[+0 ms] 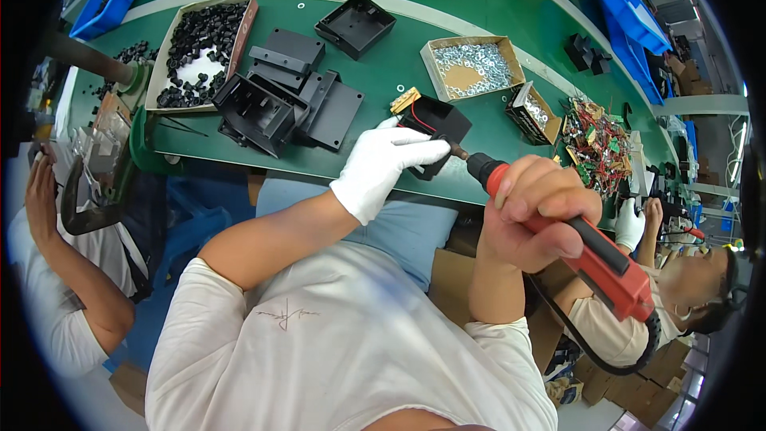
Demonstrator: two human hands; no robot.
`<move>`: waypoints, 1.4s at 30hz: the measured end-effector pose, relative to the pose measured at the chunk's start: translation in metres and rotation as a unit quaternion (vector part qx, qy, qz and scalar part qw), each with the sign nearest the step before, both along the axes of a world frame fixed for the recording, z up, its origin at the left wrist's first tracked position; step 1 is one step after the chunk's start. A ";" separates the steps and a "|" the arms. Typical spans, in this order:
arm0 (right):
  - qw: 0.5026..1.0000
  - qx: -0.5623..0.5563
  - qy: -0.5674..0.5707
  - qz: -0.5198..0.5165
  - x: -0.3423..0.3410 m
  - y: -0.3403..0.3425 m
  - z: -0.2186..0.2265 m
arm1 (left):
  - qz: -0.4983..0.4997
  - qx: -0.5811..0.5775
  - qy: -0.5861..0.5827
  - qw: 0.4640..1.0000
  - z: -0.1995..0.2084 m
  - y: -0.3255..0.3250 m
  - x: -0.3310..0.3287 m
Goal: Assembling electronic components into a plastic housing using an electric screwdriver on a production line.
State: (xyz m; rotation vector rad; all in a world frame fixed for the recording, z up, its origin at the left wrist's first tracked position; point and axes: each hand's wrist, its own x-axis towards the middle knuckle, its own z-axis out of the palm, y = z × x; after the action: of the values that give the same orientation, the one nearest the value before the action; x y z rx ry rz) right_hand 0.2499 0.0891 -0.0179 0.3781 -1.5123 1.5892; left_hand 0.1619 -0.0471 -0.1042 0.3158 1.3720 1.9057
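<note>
My left hand (381,161), in a white glove, is closed on a black plastic box (448,120) at the table's near edge. A red wire shows at the box's open side, beside a small yellowish part (405,100). Bare and wrapped round a red and black electric screwdriver (614,267), my right hand (542,207) keeps the tool tilted, its bit pointing at the box close to my left fingertips. Whether the bit touches a screw is too small to tell. A dark cord hangs from the tool's rear end.
Several black housings (289,56) lie left of my hands, near a carton of small black parts (203,40). Beyond the box stands a carton of washers (479,64); a smaller carton (536,112) and wired boards (594,144) lie right. People sit on both sides.
</note>
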 end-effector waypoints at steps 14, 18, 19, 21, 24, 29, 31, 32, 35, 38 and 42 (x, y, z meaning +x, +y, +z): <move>0.985 -0.123 -0.091 -0.085 0.061 0.076 0.014 | 0.213 -0.090 0.493 0.839 0.030 -0.008 0.016; 0.954 -0.139 -0.150 -0.217 0.059 0.086 -0.013 | 0.162 -0.080 0.543 0.820 0.039 -0.008 0.010; 0.946 -0.136 -0.171 -0.239 0.060 0.087 -0.020 | 0.161 -0.078 0.546 0.819 0.044 -0.007 0.010; 0.939 -0.133 -0.185 -0.258 0.065 0.089 -0.044 | 0.121 -0.102 0.565 0.810 0.053 -0.005 0.009; 0.905 -0.158 -0.251 -0.304 0.063 0.096 -0.086 | 0.031 -0.153 0.602 0.783 0.077 0.011 -0.014; 0.866 -0.175 -0.257 -0.391 0.066 0.095 -0.126 | -0.065 -0.274 0.687 0.670 0.122 0.101 -0.071; 0.855 -0.203 -0.255 -0.402 0.061 0.095 -0.125 | -0.043 -0.329 0.710 0.621 0.120 0.138 -0.119; 0.850 -0.217 -0.253 -0.408 0.057 0.097 -0.124 | -0.077 -0.383 0.674 0.627 0.113 0.153 -0.149; 0.850 -0.181 -0.266 -0.416 0.054 0.099 -0.132 | -0.178 -0.487 0.603 0.606 0.080 0.183 -0.229; 0.828 -0.173 -0.278 -0.456 0.060 0.103 -0.134 | -0.099 -0.560 0.570 0.593 0.057 0.189 -0.250; 0.841 -0.163 -0.301 -0.419 0.058 0.108 -0.136 | -0.022 -0.566 0.629 0.533 0.009 0.187 -0.310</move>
State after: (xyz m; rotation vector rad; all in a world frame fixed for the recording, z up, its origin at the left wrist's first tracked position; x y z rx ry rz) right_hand 0.3077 0.1967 -0.1543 -0.9557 -1.4749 1.2148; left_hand -0.1479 0.1398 -0.0954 1.0807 3.0569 0.0261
